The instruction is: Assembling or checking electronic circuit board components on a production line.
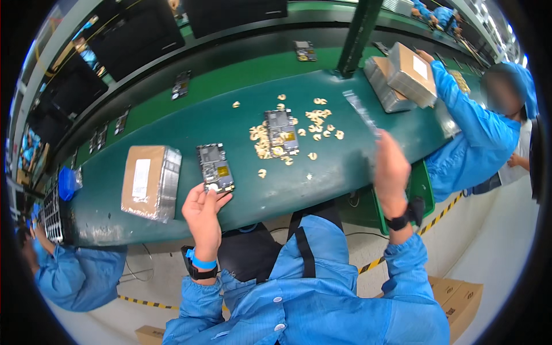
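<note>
Two hands: both belong to the person in the blue smock, working at the near edge of the green table (322,184).
Table: long and green, running from the left end to the far right.
Foil pack: a silver package with a brown card face (150,181) lies near the left end.
Centre board: a circuit board (281,133) lies mid-table among scattered small tan pieces (319,123).
Left hand (202,210): fingers half curled, tips touching the near end of a phone circuit board (215,168) at the near edge.
Right hand (391,169): raised and blurred, pinching a clear film strip (361,111) above the table.
</note>
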A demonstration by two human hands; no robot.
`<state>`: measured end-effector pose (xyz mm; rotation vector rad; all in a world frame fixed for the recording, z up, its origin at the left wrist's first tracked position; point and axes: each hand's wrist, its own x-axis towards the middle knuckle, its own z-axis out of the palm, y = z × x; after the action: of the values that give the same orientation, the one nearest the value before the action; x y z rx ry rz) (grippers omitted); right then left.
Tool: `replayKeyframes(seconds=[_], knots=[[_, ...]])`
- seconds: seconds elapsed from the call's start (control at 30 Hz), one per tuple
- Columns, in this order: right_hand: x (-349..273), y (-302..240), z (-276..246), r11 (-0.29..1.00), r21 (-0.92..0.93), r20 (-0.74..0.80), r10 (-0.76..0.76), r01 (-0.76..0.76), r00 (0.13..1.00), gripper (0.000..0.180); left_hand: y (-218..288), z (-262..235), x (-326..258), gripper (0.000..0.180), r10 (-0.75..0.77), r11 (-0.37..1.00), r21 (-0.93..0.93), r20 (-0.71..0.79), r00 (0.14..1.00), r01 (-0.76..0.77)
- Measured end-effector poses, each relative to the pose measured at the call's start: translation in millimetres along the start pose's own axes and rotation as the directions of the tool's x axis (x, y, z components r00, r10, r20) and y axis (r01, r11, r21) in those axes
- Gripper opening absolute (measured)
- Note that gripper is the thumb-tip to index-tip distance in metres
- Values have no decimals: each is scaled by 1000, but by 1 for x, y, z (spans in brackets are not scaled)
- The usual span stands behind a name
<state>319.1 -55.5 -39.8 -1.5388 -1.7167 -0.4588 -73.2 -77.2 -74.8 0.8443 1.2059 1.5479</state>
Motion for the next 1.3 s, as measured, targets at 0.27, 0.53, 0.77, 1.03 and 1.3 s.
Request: replayKeyframes(seconds=[0.27, 0.53, 0.77, 1.03, 1.3], knots=[[-84, 79, -169, 797, 324, -205, 585, -509, 785, 33, 12, 0, 14, 23, -141, 981, 153, 158, 977, 117], [-170, 152, -138, 209, 391, 277, 902, -896, 331, 40, 31, -3, 18, 50, -47, 719, 694, 97, 994, -34], [-79, 27, -68, 682, 378, 144, 624, -626, 768, 25, 29, 5, 19, 42, 232, 261, 909, 269, 935, -326], [21, -129, 103, 996, 38, 181, 72, -80, 981, 50, 21, 8, -7, 25, 460, 406, 818, 203, 864, -408], [43, -127, 138, 875, 299, 404, 247, -382, 881, 63, 4, 91, 12, 56, 417, 293, 587, 632, 653, -755]])
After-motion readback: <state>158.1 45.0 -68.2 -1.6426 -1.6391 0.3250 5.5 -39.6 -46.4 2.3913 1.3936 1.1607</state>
